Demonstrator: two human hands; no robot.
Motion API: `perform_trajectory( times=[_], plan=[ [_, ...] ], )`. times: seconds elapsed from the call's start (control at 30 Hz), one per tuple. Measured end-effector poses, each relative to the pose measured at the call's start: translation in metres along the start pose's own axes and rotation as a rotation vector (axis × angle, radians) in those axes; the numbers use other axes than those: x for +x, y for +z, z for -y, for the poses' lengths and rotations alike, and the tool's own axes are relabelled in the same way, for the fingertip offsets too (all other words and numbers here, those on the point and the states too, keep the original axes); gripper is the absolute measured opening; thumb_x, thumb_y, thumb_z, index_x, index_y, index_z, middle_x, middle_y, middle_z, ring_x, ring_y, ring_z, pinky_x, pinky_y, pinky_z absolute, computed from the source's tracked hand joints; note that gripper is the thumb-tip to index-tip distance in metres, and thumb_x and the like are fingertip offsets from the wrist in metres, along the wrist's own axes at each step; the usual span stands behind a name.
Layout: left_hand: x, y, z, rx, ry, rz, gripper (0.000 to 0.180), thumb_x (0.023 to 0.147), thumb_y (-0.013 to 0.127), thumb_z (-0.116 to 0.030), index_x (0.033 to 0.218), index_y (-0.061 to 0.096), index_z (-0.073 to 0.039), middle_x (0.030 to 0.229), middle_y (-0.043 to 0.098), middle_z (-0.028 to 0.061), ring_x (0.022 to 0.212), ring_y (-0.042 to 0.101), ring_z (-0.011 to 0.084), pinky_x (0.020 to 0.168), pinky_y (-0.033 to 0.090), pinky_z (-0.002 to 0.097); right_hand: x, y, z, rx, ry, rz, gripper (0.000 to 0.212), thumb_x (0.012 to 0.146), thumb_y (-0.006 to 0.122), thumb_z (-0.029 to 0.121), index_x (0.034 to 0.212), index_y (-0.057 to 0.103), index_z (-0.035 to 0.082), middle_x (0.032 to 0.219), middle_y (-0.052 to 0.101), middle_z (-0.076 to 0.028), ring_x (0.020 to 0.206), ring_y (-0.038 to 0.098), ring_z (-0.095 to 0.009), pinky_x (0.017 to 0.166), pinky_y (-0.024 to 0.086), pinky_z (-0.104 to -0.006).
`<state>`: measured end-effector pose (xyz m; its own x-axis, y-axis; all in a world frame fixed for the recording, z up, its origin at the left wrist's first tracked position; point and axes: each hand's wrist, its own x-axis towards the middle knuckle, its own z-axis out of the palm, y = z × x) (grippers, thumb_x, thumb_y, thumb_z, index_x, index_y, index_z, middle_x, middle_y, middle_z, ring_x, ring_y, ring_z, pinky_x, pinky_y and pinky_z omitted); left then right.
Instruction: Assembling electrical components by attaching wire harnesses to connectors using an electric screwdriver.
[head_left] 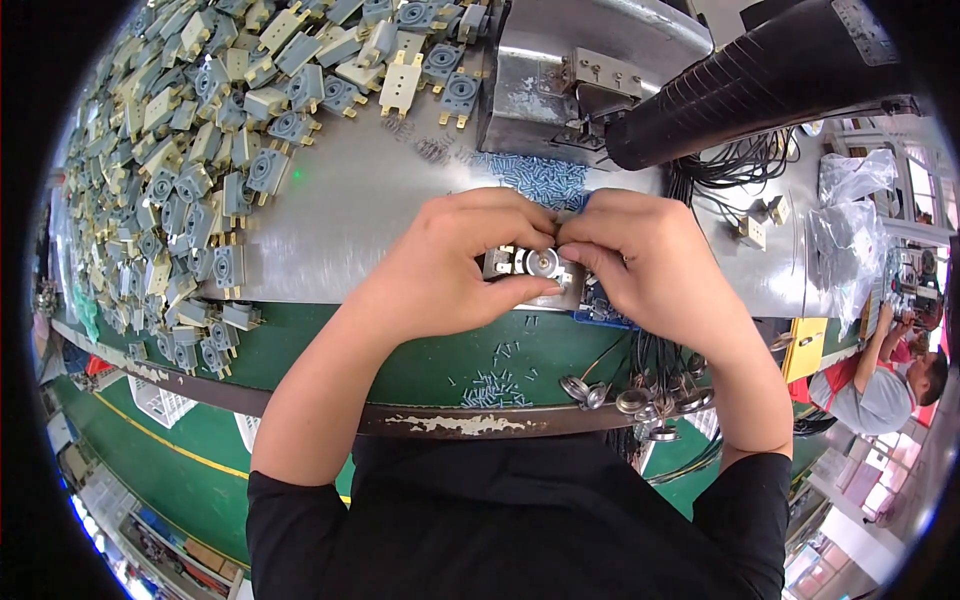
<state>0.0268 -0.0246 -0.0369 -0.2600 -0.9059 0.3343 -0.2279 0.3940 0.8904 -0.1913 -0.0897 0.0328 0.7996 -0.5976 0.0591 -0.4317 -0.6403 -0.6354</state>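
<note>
Both my hands meet over the steel worktop, near its front. My left hand (pixel 455 258) curls around a small metal part with a round silver disc (pixel 542 262), thumb along its near side and fingers along its far side. Pale terminals stick out at the disc's left. My right hand (pixel 645 255) is closed, its thumb and fingertips pinched together against the part's right side. Whatever lies in that pinch is hidden. Just beyond the fingertips lies a heap of small bluish screws (pixel 535 178). Something blue (pixel 598 308) shows under my right hand.
Grey and cream terminal blocks (pixel 165 185) cover the left side. A metal box (pixel 535 85) and thick black tube (pixel 740 85) stand behind. Loose screws (pixel 493 390) lie on the green front strip; cabled metal discs (pixel 640 403) hang at its right. A co-worker (pixel 870 395) is far right.
</note>
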Motion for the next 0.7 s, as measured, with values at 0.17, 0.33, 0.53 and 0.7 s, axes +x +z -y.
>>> perform_trajectory(
  times=[0.17,0.33,0.53,0.7],
  plan=[
    [-0.002,0.001,-0.003,0.026,-0.009,-0.006,0.033,0.071,0.091,-0.005,0.099,0.075,0.000,0.112,0.077,0.0156,0.107,0.075,0.0312,0.093,0.059,0.0395,-0.006,0.006,0.009,-0.118,-0.013,-0.080,0.011,0.084,0.075,-0.001,0.095,0.075,0.000,0.080,0.062,-0.014,0.071,0.064,-0.035,0.064,0.051,-0.0421],
    [0.002,0.000,-0.007,0.033,-0.040,0.022,0.033,0.072,0.090,-0.005,0.101,0.074,0.000,0.114,0.076,0.0156,0.107,0.074,0.0322,0.093,0.058,0.0399,-0.010,0.015,0.008,-0.144,-0.011,-0.224,0.009,0.083,0.078,0.001,0.092,0.074,0.001,0.082,0.068,-0.012,0.075,0.068,-0.034,0.067,0.053,-0.0427],
    [0.002,-0.001,-0.001,0.011,0.018,0.057,0.031,0.075,0.087,-0.005,0.103,0.075,0.002,0.112,0.075,0.0157,0.104,0.073,0.0333,0.091,0.058,0.0407,-0.018,0.014,0.017,-0.279,0.081,-0.153,0.023,0.088,0.079,0.006,0.105,0.066,0.001,0.086,0.071,-0.013,0.079,0.071,-0.029,0.071,0.055,-0.0375],
    [0.006,-0.004,-0.003,-0.022,0.043,0.088,0.030,0.076,0.086,-0.004,0.104,0.076,0.001,0.112,0.075,0.0153,0.103,0.073,0.0331,0.089,0.058,0.0407,-0.017,-0.030,0.008,0.323,0.110,-0.741,0.034,0.110,0.055,0.030,0.128,0.060,0.002,0.102,0.071,-0.011,0.090,0.071,-0.023,0.083,0.055,-0.0378]
  ],
)
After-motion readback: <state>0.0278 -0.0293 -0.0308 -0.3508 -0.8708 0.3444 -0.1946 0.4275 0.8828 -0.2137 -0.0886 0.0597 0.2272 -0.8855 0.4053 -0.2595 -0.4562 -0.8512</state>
